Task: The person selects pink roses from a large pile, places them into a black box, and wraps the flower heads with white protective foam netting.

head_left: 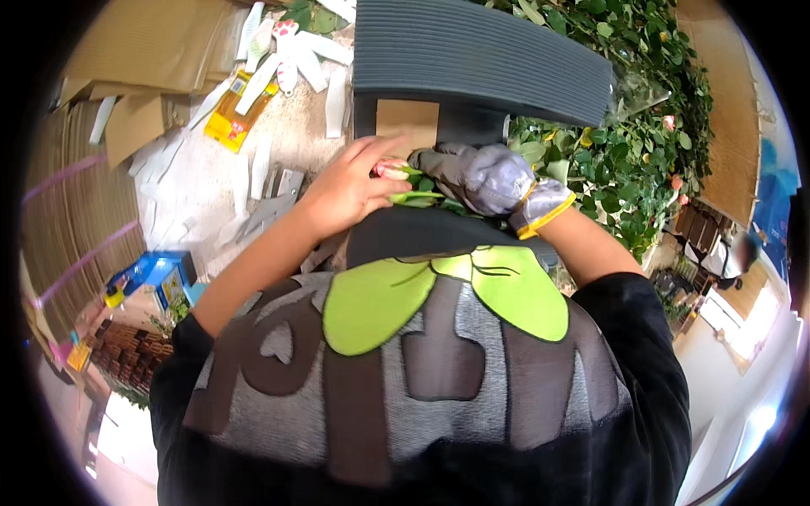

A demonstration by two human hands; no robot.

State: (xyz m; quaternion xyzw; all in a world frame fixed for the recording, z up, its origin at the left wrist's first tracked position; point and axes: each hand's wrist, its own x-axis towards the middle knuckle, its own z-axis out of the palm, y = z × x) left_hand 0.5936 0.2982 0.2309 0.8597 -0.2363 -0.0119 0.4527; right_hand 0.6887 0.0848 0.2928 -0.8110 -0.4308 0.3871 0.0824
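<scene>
Pink-and-cream roses point(391, 169) with green stems lie between my two hands, in front of my chest. Bare, my left hand point(342, 187) curls its fingers and thumb around the flower heads. My right hand point(485, 179) wears a grey glove with a yellow cuff and is closed around the green stems and leaves just right of the blooms. How many stems it grips is hidden by the glove. Just beyond the hands, a small brown cardboard piece point(407, 116) lies on a black stand. Above that stretches a black ridged panel point(472, 59).
Leafy rose stems point(620, 160) are heaped at the right. White mesh sleeves point(336, 101) and a yellow packet point(240, 110) lie at the left on a pale surface. Flattened cardboard point(76, 194) is stacked far left, near a blue box point(160, 274). Another person point(721, 257) is at the far right.
</scene>
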